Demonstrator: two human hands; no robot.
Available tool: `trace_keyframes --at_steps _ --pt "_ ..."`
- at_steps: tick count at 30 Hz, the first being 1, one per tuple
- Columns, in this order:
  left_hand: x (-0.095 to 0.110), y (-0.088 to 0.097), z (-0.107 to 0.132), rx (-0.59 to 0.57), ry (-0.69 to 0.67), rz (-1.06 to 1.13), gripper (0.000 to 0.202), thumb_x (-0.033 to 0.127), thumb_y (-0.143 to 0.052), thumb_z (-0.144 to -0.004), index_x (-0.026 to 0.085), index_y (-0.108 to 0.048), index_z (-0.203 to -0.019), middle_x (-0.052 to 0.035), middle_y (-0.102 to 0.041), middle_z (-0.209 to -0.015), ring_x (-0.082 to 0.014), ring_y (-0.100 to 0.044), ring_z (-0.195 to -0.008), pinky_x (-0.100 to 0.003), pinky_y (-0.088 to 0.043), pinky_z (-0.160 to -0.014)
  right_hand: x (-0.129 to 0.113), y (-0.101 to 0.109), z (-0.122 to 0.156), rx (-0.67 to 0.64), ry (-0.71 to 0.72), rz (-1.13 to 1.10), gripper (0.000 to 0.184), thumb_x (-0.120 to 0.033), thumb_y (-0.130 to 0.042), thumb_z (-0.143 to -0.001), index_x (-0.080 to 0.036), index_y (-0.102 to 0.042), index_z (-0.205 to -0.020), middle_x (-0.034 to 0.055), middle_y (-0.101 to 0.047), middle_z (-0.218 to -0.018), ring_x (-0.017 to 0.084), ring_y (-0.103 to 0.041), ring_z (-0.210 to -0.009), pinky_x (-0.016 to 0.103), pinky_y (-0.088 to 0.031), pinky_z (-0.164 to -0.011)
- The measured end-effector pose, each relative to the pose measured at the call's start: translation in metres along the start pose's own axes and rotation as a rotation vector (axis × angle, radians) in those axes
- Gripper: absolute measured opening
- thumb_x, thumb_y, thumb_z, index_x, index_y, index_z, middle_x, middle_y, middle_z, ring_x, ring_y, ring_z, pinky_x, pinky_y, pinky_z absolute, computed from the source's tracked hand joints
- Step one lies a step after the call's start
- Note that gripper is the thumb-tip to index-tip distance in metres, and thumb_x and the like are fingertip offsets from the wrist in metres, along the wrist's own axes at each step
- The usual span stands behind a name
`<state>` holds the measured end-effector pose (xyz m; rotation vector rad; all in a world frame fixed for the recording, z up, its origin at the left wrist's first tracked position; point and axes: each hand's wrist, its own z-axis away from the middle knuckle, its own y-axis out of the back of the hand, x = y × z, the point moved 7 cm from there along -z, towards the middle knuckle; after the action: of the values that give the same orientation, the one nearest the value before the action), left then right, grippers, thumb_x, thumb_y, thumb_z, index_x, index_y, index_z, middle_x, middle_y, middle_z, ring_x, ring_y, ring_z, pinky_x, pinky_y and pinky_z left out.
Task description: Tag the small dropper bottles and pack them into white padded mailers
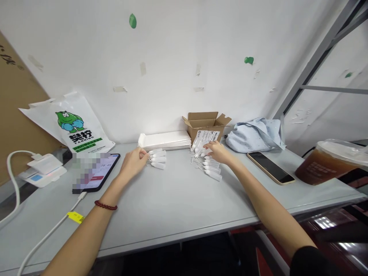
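Note:
On the left, my left hand is closed, thumb and forefinger pinched at the string end of a small white tube in a little row. The row of white tubes lies flat on the grey table. To the right, my right hand reaches over a larger loose pile of the same tubes, which have thin white strings. Its fingers are stretched and slightly apart, touching the top of that pile. Whether a tube sits between those fingertips is hard to see.
Behind the hands are a stack of flat white packets and an open cardboard box. A blue cloth bag, a phone and a drink cup stand right. Left are a lit phone, a charger and a printed bag.

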<state>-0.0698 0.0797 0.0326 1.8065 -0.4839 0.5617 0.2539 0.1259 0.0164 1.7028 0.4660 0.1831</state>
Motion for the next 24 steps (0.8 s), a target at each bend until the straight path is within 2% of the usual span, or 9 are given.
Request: trace_keyframes --at_steps 2,6,8,12,16,20,24 --pt "0.009 -0.010 0.005 -0.125 -0.027 0.149 0.022 0.042 -0.058 -0.067 0.020 -0.053 -0.066 0.0021 -0.057 -0.052 -0.0160 -0.053 -0.051 -0.027 -0.038 -0.055 0.001 0.001 0.000 0.016 0.004 -0.014 0.036 -0.003 -0.054 -0.076 -0.017 -0.061 -0.109 0.0120 -0.063 -0.108 0.028 -0.051 -0.105 0.035 -0.041 -0.080" --pt "0.022 -0.040 0.019 -0.474 -0.051 0.342 0.027 0.043 -0.063 -0.065 0.018 -0.055 -0.060 0.0001 -0.057 -0.053 -0.0144 -0.053 -0.047 -0.026 -0.039 -0.051 0.001 0.007 -0.001 0.050 0.028 -0.077 0.031 -0.004 -0.054 -0.077 -0.016 -0.062 -0.104 0.0111 -0.064 -0.104 0.025 -0.055 -0.102 0.034 -0.043 -0.084" --pt "0.024 -0.048 0.024 -0.551 -0.046 0.364 0.027 0.042 -0.063 -0.065 0.016 -0.059 -0.061 -0.0024 -0.061 -0.060 -0.0142 -0.054 -0.050 -0.026 -0.040 -0.051 -0.002 0.012 -0.001 0.071 0.043 -0.114 0.027 -0.008 -0.054 -0.080 -0.016 -0.062 -0.104 0.0107 -0.064 -0.104 0.022 -0.058 -0.099 0.031 -0.044 -0.084" --pt "0.021 -0.052 0.025 -0.528 -0.014 0.362 0.024 0.037 -0.060 -0.067 0.014 -0.065 -0.071 -0.0046 -0.064 -0.071 -0.0137 -0.057 -0.053 -0.025 -0.041 -0.050 -0.009 0.027 0.003 0.159 0.036 -0.310 0.021 -0.013 -0.052 -0.082 -0.015 -0.062 -0.100 0.0099 -0.064 -0.104 0.019 -0.060 -0.089 0.030 -0.046 -0.077" --pt "0.022 -0.052 0.025 -0.510 0.020 0.390 0.021 0.033 -0.059 -0.067 0.014 -0.064 -0.071 -0.0041 -0.064 -0.070 -0.0135 -0.057 -0.054 -0.026 -0.043 -0.051 -0.025 0.039 0.010 0.227 0.037 -0.534 0.019 -0.019 -0.052 -0.081 -0.016 -0.063 -0.096 0.0074 -0.064 -0.100 0.017 -0.058 -0.083 0.031 -0.046 -0.075" --pt "0.033 -0.054 0.032 -0.543 0.027 0.482 0.029 0.036 -0.058 -0.072 0.012 -0.062 -0.087 -0.0042 -0.064 -0.071 -0.0137 -0.059 -0.055 -0.026 -0.043 -0.051 -0.044 0.035 0.015 0.155 0.021 -0.816 0.022 -0.028 -0.055 -0.079 -0.017 -0.062 -0.096 0.0020 -0.062 -0.074 0.014 -0.054 -0.064 0.028 -0.043 -0.060" --pt "0.048 -0.060 0.041 -0.592 0.012 0.591 0.044 0.042 -0.057 -0.076 0.013 -0.056 -0.109 -0.0042 -0.065 -0.074 -0.0144 -0.060 -0.057 -0.027 -0.045 -0.052 -0.064 0.027 0.019 0.071 0.046 -1.034 0.023 -0.031 -0.060 -0.076 -0.017 -0.063 -0.094 0.0008 -0.061 -0.072 0.013 -0.054 -0.063 0.026 -0.041 -0.056"
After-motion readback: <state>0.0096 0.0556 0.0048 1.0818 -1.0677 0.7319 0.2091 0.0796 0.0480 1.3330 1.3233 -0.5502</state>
